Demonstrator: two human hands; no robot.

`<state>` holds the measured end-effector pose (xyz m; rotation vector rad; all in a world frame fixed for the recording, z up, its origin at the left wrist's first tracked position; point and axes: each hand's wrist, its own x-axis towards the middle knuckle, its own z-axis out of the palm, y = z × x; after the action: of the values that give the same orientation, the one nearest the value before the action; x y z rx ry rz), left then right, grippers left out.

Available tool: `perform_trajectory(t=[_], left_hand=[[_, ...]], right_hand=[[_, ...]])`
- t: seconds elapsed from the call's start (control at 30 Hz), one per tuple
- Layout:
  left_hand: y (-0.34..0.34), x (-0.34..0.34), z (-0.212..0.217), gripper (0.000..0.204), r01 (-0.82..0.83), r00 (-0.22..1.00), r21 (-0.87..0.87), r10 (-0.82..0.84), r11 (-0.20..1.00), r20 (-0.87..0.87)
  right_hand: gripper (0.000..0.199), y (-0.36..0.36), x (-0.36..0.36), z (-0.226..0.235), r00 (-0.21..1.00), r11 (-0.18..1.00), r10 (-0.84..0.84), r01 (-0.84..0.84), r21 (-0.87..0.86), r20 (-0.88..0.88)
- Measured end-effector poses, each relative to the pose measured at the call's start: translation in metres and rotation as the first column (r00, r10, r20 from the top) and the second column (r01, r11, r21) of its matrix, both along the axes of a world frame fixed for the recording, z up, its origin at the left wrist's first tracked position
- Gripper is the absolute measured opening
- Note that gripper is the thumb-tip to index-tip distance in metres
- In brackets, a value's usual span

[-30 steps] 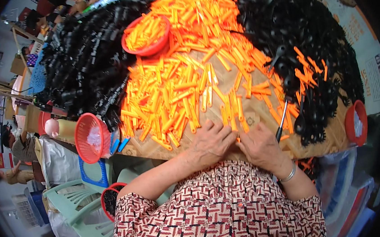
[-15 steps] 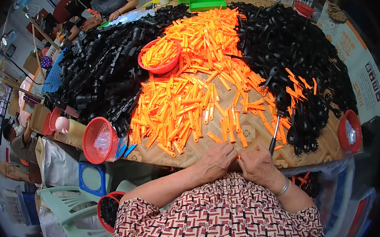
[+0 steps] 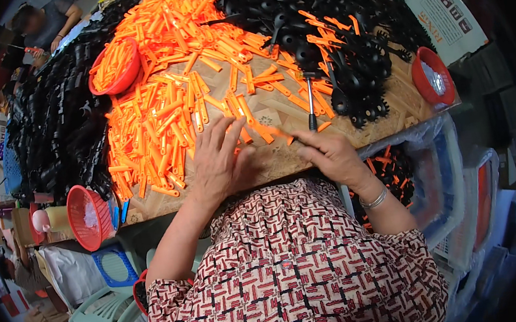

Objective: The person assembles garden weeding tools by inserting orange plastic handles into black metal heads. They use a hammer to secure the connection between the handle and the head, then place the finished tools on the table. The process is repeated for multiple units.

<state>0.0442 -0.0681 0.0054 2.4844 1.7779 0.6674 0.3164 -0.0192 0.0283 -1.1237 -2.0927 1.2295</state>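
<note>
My left hand (image 3: 218, 164) is open, its fingers spread at the near edge of a heap of orange plastic handles (image 3: 162, 123). My right hand (image 3: 334, 157) is closed at the table's front edge. From its fingertips an orange plastic handle (image 3: 270, 130) points left, smeared by motion, with something dark at the fingers. Just beyond that hand lies a small hammer (image 3: 311, 104) with a black grip. Past it spreads a pile of black plastic spoon-shaped parts (image 3: 339, 102), with a few orange pieces on top.
A red basket (image 3: 131, 74) full of orange handles stands on the heap. Black parts (image 3: 53, 130) cover the table's left side. Red baskets (image 3: 80, 228) (image 3: 420, 85) sit at both front corners. Below the table's right edge are black and orange pieces (image 3: 394, 179). A co-worker (image 3: 50, 26) sits at far left.
My view has turned to the right. My hands were together at the table edge; they are now apart, the left spread over the orange handles, the right holding one out.
</note>
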Motion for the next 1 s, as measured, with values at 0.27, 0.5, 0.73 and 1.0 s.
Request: perform_trajectory(t=[0.27,0.5,0.73,1.0], left_hand=[[0.068,0.018,-0.035,0.053,0.111,0.981,-0.089,-0.124,0.99,-0.151],[0.082,-0.053,-0.028,0.039,-0.221,0.943,0.104,0.24,0.97,-0.232],[0.184,-0.022,-0.01,0.049,-0.15,0.974,0.158,0.174,0.976,-0.147],[0.14,0.006,-0.039,0.036,0.052,0.99,-0.047,-0.058,0.998,-0.133]], right_hand=[[0.028,0.011,0.029,-0.026,0.921,0.789,-0.39,0.332,0.518,0.004],[0.03,0.019,0.031,-0.035,0.926,0.697,-0.376,0.267,0.665,0.023],[0.031,0.022,-0.003,-0.021,0.964,0.714,-0.251,0.126,0.688,0.083],[0.034,0.013,-0.008,-0.045,0.991,0.689,0.029,-0.112,0.716,0.127]])
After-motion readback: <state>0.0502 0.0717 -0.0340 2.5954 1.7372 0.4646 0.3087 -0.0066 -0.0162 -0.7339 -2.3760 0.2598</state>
